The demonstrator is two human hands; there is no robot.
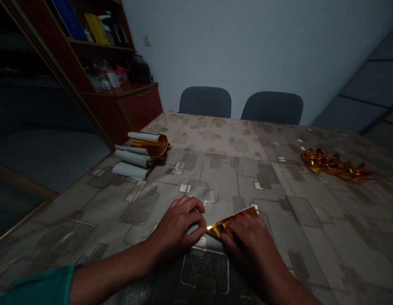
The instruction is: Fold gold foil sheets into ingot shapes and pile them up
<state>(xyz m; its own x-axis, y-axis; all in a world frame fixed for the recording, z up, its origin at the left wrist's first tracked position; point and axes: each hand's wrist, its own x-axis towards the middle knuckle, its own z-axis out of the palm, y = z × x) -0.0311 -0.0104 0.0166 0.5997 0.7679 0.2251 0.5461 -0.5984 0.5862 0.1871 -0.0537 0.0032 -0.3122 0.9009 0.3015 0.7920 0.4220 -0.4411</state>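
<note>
On the table [228, 178], between the hands: a gold foil sheet [219, 228]. Narrow left end just at the thumb and forefinger of the left hand [185, 222], tips close together, the other fingers curled; pinching or only touching, impossible to tell. Over the sheet's middle, partly hiding it, the bunched fingers of the right hand [249, 237]; clamped or merely pressing, also unclear. Past those knuckles, the pale-edged far corner.
</note>
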